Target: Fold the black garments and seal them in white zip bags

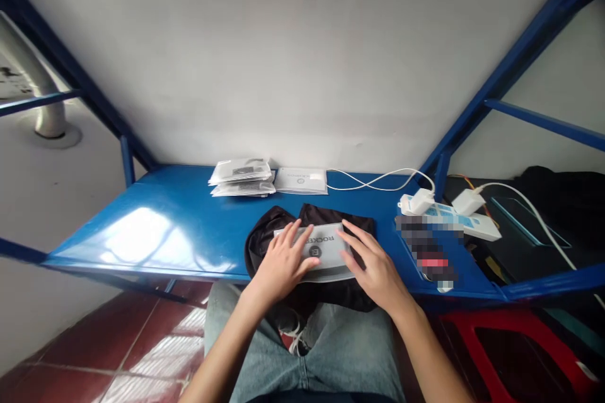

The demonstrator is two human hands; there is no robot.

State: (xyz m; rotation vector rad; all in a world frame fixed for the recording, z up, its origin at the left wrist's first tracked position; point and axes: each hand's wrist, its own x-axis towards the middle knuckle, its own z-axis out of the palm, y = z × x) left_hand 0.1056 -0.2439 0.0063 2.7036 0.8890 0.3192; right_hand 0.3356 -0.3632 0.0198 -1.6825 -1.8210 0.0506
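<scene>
A translucent zip pouch (333, 255) printed with "ROCKE" and a round "E" mark lies flat on a black cloth (261, 238), close to the table's front edge. My left hand (286, 258) rests over the pouch's left part, fingers spread. On the opposite side, my right hand (371, 264) has its fingers apart at the pouch's right edge. Neither hand is closed around anything. Part of the black cloth hangs over the front edge of the table, between my arms.
Several filled pouches (243, 171) are stacked at the back of the blue table (189, 208), beside another flat printed pouch (301, 181). A white power strip (477, 225) with plugged chargers and a white cable (368, 185) sits to the right. Blue frame bars flank both sides.
</scene>
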